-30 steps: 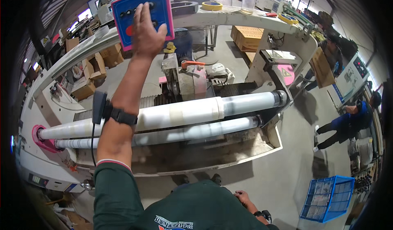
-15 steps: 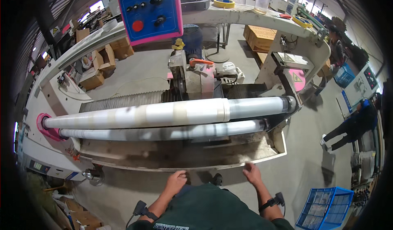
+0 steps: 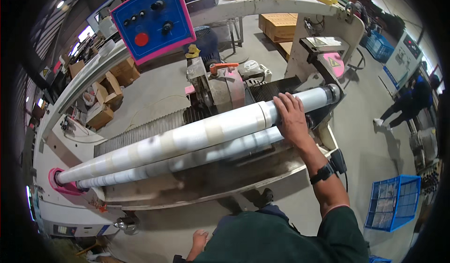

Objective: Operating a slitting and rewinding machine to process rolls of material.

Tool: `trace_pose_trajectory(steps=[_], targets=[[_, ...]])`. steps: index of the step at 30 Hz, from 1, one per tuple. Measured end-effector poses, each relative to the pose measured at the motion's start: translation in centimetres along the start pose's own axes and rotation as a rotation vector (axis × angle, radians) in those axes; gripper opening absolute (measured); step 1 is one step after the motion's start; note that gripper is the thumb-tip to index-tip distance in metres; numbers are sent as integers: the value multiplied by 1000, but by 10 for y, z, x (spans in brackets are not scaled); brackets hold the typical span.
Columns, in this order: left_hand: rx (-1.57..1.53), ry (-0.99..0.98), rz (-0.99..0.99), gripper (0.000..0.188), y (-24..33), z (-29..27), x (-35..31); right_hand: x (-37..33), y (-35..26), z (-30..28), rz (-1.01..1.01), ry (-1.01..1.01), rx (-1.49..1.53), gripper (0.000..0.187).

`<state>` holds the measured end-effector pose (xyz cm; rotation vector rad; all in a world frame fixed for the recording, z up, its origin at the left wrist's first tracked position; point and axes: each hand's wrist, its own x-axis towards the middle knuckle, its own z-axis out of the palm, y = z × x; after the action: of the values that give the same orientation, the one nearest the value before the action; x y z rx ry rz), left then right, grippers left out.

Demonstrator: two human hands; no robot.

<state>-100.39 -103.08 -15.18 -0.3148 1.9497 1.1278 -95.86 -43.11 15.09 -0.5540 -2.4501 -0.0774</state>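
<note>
A long white roll (image 3: 187, 139) with tan bands lies across the machine. Past a step near its right end, it continues as a slimmer pale shaft (image 3: 311, 99). My right hand (image 3: 291, 118) is on that shaft just right of the step, its fingers curved over the top; the thumb is out of sight. A second white roller (image 3: 220, 151) runs below and in front of the long roll. Low and close to my body is my left hand (image 3: 200, 238), its fingers curled in, with nothing seen in it and no contact with the machine.
A blue control panel (image 3: 152, 22) with a red button hangs at upper left. Behind the roll stands a carriage with an orange lever (image 3: 224, 67). The machine's front tray edge (image 3: 201, 198) lies before me. A blue crate (image 3: 393, 202) and a person (image 3: 412, 101) are on the right.
My right hand has reached up and forward onto the shaft. My left hand has dropped back toward my body. The view has turned, so the machine now appears tilted.
</note>
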Motion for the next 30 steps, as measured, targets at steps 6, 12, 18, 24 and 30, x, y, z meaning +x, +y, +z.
trace_pose_trajectory(steps=[6,12,18,24,30], targets=[[-26,-33,17,44,34,-1,20,10,-5,-3,-16,-11,-7,67],[-143,73,65,41,30,1,21,8,2,0,-91,-10,31,68],[-268,137,-39,42,-21,29,-32,11,3,4,-157,-1,49,72],[-326,198,-140,31,-56,47,-76,13,7,-3,-164,-27,107,76],[-355,205,-82,25,-76,46,-85,13,10,-1,-164,-51,117,78]])
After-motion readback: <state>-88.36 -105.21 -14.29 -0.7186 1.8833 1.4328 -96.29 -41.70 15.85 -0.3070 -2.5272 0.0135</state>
